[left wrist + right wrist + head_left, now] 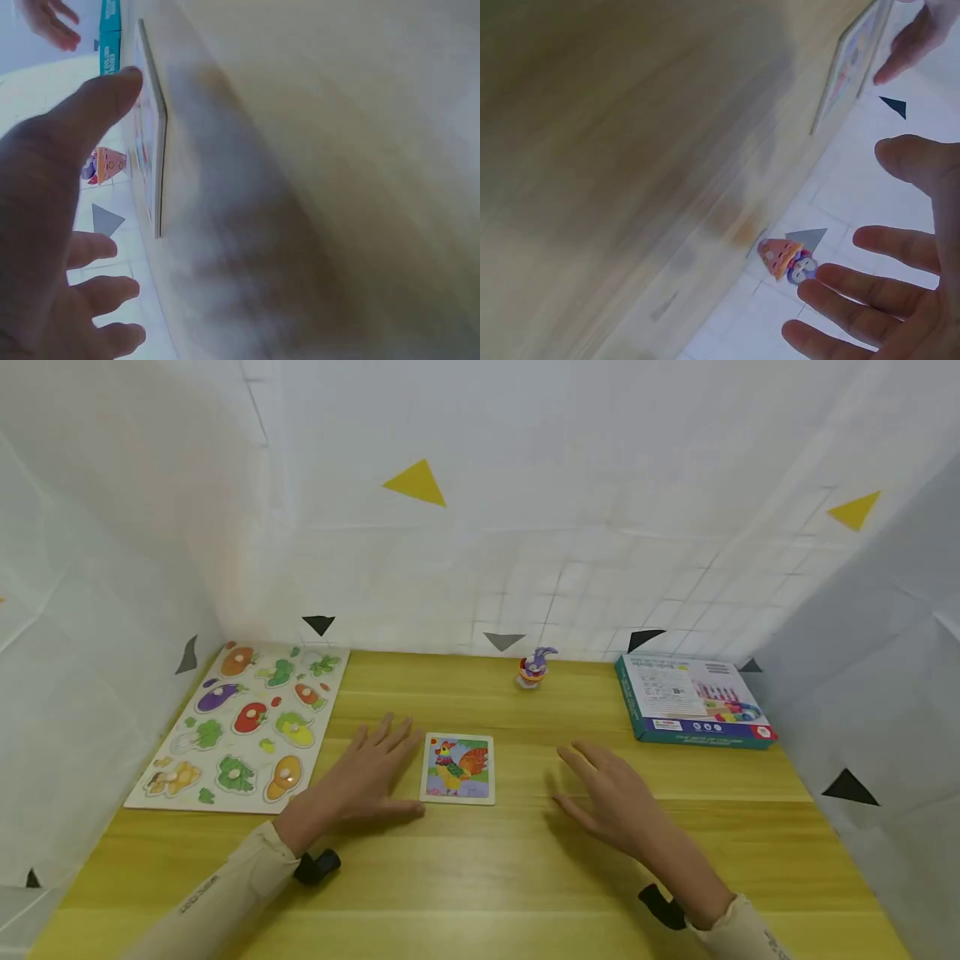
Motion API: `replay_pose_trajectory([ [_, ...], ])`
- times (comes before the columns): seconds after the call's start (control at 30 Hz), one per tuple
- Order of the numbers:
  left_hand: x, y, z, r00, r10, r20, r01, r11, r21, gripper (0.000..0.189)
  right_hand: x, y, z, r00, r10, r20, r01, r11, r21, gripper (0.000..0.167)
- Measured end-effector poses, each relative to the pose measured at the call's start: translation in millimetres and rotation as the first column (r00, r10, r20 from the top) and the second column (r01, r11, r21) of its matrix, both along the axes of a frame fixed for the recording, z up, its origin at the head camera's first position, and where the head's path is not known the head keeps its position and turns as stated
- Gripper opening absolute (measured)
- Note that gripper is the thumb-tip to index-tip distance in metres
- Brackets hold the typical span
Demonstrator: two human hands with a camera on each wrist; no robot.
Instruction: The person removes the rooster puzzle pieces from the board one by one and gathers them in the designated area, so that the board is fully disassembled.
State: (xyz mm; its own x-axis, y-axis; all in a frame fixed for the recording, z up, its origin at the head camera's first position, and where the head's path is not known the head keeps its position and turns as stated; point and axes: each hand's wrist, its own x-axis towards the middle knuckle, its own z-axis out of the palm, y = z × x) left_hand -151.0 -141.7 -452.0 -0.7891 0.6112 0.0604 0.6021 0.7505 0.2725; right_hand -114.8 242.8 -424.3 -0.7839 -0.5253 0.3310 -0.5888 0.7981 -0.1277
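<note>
A small square rooster jigsaw puzzle in a pale frame lies flat on the wooden table, between the two hands. My left hand hovers at its left side, fingers spread and straight, thumb tip close to the puzzle's lower left corner. In the left wrist view the thumb overlaps the puzzle, and the palm holds nothing. Off to the puzzle's right, my right hand is held above the table with relaxed, parted fingers. The right wrist view shows those fingers with nothing between them.
At the left lies a white vegetable peg board. A small purple rabbit figurine stands near the back edge. A teal-edged flat box rests at the back right. White sheeting with triangles encloses the table behind and at both sides.
</note>
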Motion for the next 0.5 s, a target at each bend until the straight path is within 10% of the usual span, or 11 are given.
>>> replay_pose_trajectory([
  [0.5,-13.0,16.6,-10.5,0.992,0.012,0.124,-0.011,1.0,-0.004,0.118,-16.5,-42.0,-1.4,0.995,0.02,0.1,-0.012,0.997,-0.074,0.044],
])
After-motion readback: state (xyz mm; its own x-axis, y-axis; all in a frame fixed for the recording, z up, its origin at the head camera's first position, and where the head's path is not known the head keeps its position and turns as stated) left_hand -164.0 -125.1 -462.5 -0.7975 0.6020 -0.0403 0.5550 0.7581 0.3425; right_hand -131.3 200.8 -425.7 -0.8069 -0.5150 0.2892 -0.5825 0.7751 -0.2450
